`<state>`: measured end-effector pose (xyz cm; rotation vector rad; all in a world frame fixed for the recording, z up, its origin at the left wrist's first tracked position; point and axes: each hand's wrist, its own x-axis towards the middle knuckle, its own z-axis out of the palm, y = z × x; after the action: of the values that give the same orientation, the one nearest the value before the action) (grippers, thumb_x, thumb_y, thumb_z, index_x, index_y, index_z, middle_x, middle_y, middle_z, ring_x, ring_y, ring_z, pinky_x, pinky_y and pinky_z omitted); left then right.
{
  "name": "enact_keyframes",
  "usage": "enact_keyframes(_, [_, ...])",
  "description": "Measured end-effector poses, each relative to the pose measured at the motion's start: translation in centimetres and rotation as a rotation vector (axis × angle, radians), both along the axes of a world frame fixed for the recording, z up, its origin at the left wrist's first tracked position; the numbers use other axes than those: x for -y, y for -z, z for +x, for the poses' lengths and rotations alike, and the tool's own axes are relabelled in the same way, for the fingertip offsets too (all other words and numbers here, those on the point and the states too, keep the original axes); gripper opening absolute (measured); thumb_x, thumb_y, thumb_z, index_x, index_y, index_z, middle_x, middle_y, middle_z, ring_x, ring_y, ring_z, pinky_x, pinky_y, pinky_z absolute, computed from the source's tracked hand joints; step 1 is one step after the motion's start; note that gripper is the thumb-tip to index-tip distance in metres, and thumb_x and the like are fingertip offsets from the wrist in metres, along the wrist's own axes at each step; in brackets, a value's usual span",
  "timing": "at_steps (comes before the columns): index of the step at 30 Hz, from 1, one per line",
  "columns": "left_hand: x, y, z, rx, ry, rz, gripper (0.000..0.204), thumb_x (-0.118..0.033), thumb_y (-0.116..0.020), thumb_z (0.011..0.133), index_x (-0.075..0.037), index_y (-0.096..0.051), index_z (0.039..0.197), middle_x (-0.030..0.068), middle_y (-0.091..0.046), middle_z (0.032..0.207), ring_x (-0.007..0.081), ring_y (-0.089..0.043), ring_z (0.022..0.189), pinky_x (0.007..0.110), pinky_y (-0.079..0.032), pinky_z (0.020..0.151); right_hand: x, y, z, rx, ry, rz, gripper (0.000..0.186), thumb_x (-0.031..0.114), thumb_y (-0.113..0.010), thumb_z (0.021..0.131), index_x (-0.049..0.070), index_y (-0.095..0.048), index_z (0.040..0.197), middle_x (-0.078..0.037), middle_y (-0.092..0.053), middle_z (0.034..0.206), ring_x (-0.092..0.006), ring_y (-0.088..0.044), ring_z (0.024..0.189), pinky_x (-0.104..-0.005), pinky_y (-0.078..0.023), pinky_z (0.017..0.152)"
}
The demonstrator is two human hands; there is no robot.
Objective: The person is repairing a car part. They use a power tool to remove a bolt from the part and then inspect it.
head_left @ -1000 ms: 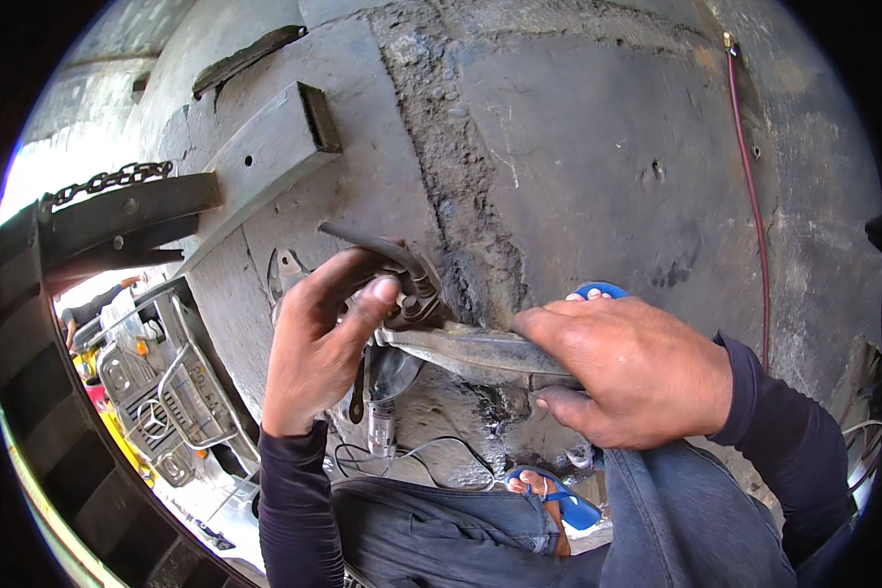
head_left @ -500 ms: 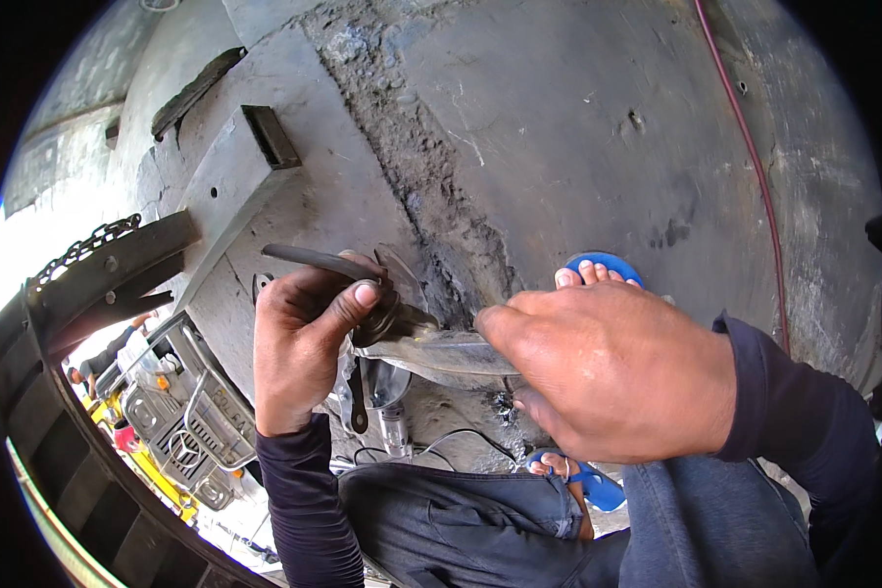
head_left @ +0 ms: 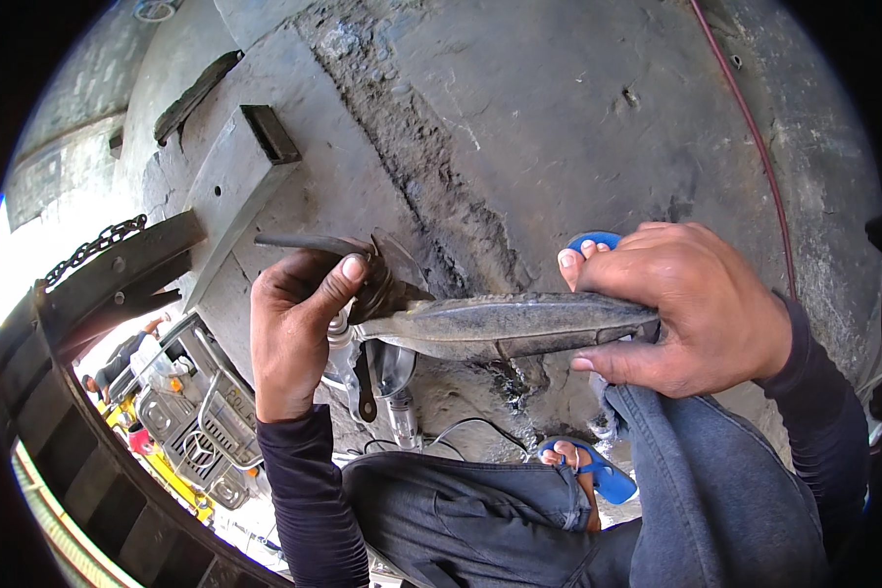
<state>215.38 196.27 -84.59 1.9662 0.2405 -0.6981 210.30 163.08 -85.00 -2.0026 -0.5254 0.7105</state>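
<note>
A long grey metal-looking piece [head_left: 505, 326], ridged along its length and tapered at its right end, lies level between my hands. My right hand [head_left: 686, 309] pinches that tapered end, thumb below and fingers above. My left hand [head_left: 299, 318] is closed around a dark, greasy rounded part [head_left: 380, 289] at the piece's left end. A thin dark strip [head_left: 304, 241] sticks out above its fingers. Whether the rounded part is joined to the grey piece cannot be told. A dark flat bar with a holed end [head_left: 366, 387] hangs below my left hand.
Below the piece are a metal bowl [head_left: 394, 367], a clear cylindrical item [head_left: 402, 421] and a black cable [head_left: 470, 421]. Beams with a chain [head_left: 96, 245] stand at left. A red hose [head_left: 755, 127] runs along the stained floor. My blue sandal [head_left: 608, 480] is near.
My right hand has moved right along the grey piece to its tapered end, uncovering most of it. My left hand keeps its hold, almost in place.
</note>
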Motion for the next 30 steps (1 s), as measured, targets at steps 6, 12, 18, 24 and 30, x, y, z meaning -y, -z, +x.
enact_keyframes(6, [-0.8,-2.2,-1.1,0.077,-0.054,0.113,0.03,-0.024,-0.071,0.099,0.003,-0.075,0.11,0.0047,-0.075,0.096,0.0102,-0.065,0.086,0.025,-0.05,0.08,-1.2,-0.7,-1.4,0.12,0.132,0.035,0.037,0.025,-0.085,0.069,-0.001,-0.067,0.087,-0.018,-0.061,0.071,-0.0365,-0.064,0.068,-0.0424,-0.048,0.066])
enact_keyframes(12, [-0.9,-4.3,-3.1,0.111,-0.087,0.112,0.026,-0.012,-0.076,0.094,0.007,-0.071,0.111,0.0074,-0.073,0.096,0.0122,-0.067,0.089,0.025,-0.053,0.083,-3.4,-3.9,-1.4,0.163,0.133,0.074,0.034,0.02,-0.087,0.063,0.001,-0.067,0.082,-0.015,-0.062,0.066,-0.0341,-0.065,0.064,-0.0429,-0.05,0.066])
enact_keyframes(18, [-1.9,-5.2,-3.8,0.176,-0.186,0.227,0.03,-0.018,-0.077,0.094,0.004,-0.073,0.114,0.0071,-0.075,0.098,0.0119,-0.067,0.089,0.026,-0.051,0.087,-5.2,-6.3,-0.2,0.197,0.039,0.014,0.036,0.017,-0.087,0.061,0.003,-0.064,0.085,-0.012,-0.064,0.068,-0.0322,-0.067,0.067,-0.0418,-0.053,0.069])
enact_keyframes(24, [-3.1,-6.3,-4.2,0.214,-0.138,0.222,0.026,-0.014,-0.073,0.097,0.004,-0.073,0.116,0.0062,-0.073,0.097,0.0124,-0.065,0.09,0.025,-0.05,0.084,-6.8,-7.9,0.9,0.259,0.029,0.017,0.038,0.018,-0.087,0.059,0.006,-0.059,0.081,-0.01,-0.062,0.068,-0.0298,-0.065,0.065,-0.0403,-0.052,0.066])
enact_keyframes(30, [-3.9,-6.8,-4.2,0.153,-0.118,0.243,0.034,-0.022,-0.075,0.096,0.003,-0.072,0.119,0.0099,-0.075,0.105,0.0157,-0.068,0.097,0.029,-0.051,0.093,-7.5,-9.1,1.3,0.26,0.005,-0.002,0.039,0.02,-0.088,0.059,0.006,-0.057,0.08,-0.008,-0.059,0.066,-0.0279,-0.064,0.063,-0.0398,-0.05,0.063])
